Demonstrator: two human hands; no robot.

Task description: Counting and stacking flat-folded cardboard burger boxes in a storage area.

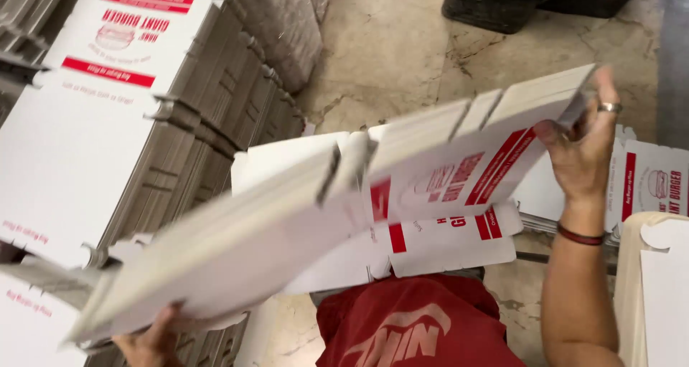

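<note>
Stone floor [402,58], right hand [583,148] and left hand [151,342] gripping flat box stack [287,223]

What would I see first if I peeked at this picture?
A thick bundle of flat white boxes stretches right across the middle, held by the left hand below and the right hand at the far end. Tall stacks of the same flat boxes fill the left side.

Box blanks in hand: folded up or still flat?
Flat. The bundle of box blanks shows stacked sheet edges, gripped by the left hand and right hand.
</note>
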